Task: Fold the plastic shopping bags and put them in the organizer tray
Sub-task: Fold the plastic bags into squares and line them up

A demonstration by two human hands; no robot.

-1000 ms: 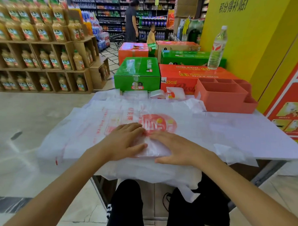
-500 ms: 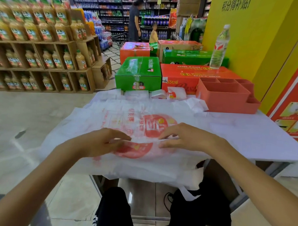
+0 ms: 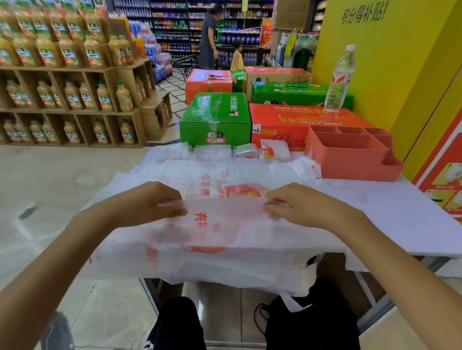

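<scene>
A plastic shopping bag (image 3: 222, 227), white and translucent with red print, lies spread across the near edge of a white table (image 3: 408, 209), its lower part hanging over the front toward the person's knees. At the left, the left hand (image 3: 146, 203) pinches the bag's raised folded edge, thumb below and fingers curled over the top. To the right of it, the right hand (image 3: 300, 204) pinches the same edge in the same way, so the fold runs level between the two hands. Beneath the held bag, more flat bags (image 3: 211, 174) cover the tabletop. Farther back sit a few small folded bags (image 3: 274, 149) near the table's far edge. At the far right stands the coral organizer tray (image 3: 352, 156), with several compartments. A clear water bottle (image 3: 339, 79) stands upright on an orange carton (image 3: 301, 119) behind it.
</scene>
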